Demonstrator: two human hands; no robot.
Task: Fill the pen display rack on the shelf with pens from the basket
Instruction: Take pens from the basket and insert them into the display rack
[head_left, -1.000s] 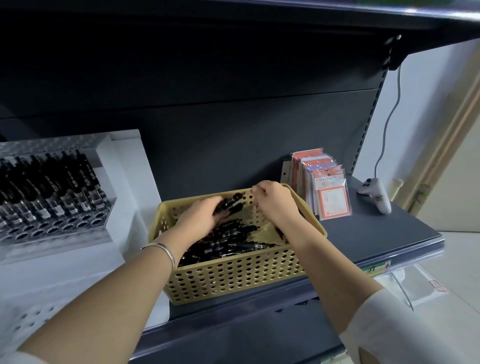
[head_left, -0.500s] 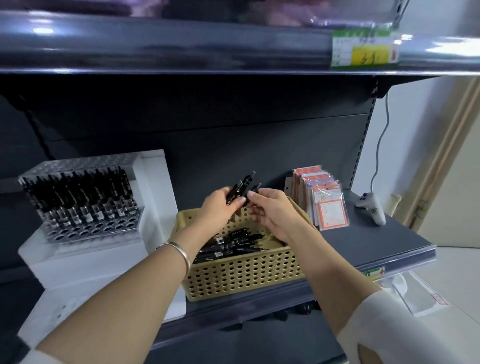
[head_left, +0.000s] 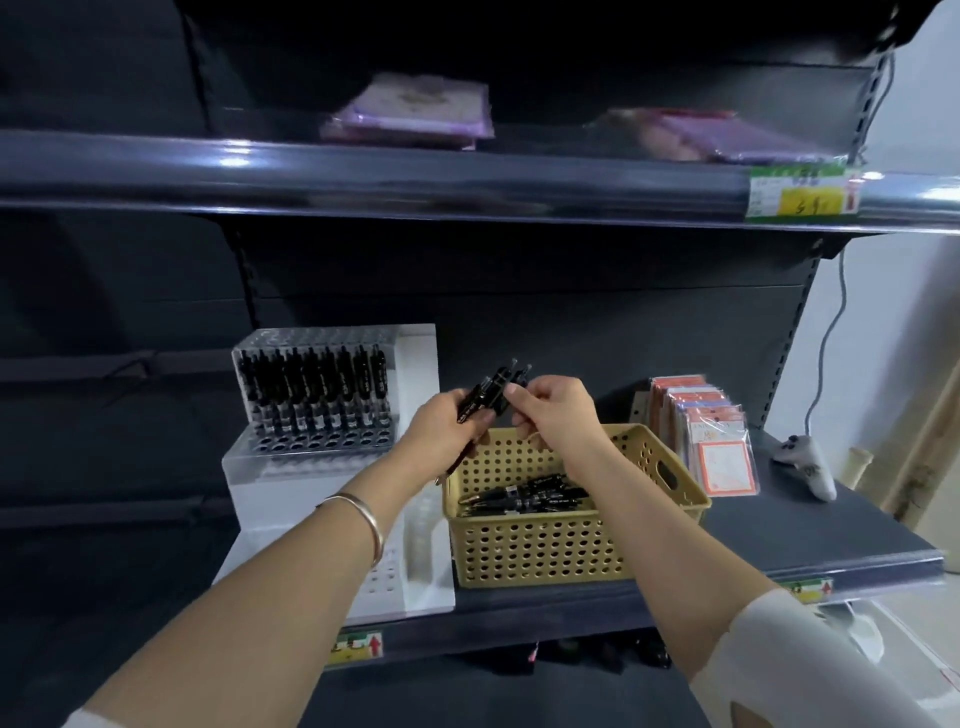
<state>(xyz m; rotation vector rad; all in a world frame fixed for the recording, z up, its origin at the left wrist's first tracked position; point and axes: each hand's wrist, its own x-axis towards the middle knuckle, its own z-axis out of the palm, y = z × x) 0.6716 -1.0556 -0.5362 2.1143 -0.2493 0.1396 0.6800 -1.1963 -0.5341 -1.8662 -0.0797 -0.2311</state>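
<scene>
Pens (head_left: 491, 392), a small black bunch of them, are held above the far-left corner of the basket (head_left: 535, 545). The left hand (head_left: 447, 426) has its fingers curled round the lower barrels. The right hand (head_left: 556, 410) pinches the upper part of one pen between thumb and forefinger, its other fingers loosely curled. I take it that one pen is being drawn out of the bunch.

The bunch slants, low end to the near left and thin ends up toward the far right. So its long axis leans away from the rack (head_left: 322, 444), which stands to the left of both hands and a little farther back, on a white stand (head_left: 332, 483) on the shelf (head_left: 779, 525). The left hand is the nearer to it. The right hand would have to cross over the left wrist to reach it.

The far rows of the rack hold pens standing nearly upright, while the near rows of holes are open. A pen drawn from the bunch must therefore travel left and be turned close to upright over a near hole. Whether the thin upper ends are writing tips or push-buttons is not clear, so I cannot tell if a pen also needs turning end for end. More pens lie flat in the basket, their length running left to right.
</scene>
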